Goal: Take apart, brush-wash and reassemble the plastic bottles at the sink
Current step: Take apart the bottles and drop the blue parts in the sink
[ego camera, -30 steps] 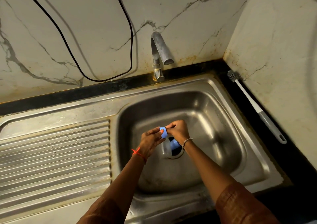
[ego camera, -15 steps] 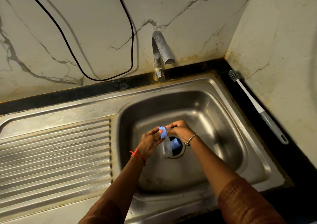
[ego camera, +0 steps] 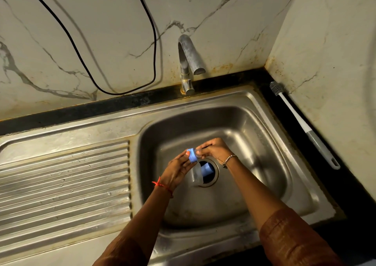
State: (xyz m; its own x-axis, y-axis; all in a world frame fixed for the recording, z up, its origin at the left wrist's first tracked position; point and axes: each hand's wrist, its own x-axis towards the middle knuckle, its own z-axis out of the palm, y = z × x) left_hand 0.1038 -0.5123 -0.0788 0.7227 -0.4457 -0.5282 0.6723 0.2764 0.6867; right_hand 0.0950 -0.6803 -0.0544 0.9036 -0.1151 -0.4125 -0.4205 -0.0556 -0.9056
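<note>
Head view looked down into a steel sink (ego camera: pixel 301 186), where both hands met over the drain (ego camera: pixel 211 176); the left hand (ego camera: pixel 176 170) was wrapped around a small clear plastic bottle (ego camera: pixel 196 175), its thumb pressed against the blue collar (ego camera: pixel 192 155) at the neck; the right hand (ego camera: pixel 214 149) was pinched on something at the top of that collar, though what its fingertips held was too small and hidden to tell. A second blue piece (ego camera: pixel 206 170) showed below the bottle, at the drain opening; whether it lay in the drain or belonged to the bottle could not be told. The bottle brush (ego camera: pixel 301 121) lay on the dark counter well apart to the right, against the wall, unused; the tap (ego camera: pixel 189 62) ran no visible water.

By the look of it the step was separating or seating the top at the collar, early or late in the wash being unclear. To do it well, the left hand should have kept the body steady without squeezing, since thin clear plastic would flex and bind the thread; the right should have turned squarely to the neck, not at an angle; small parts should have been kept away from the open drain, where a loose piece could slip; wet fingers would have wanted a firm, short grip.
</note>
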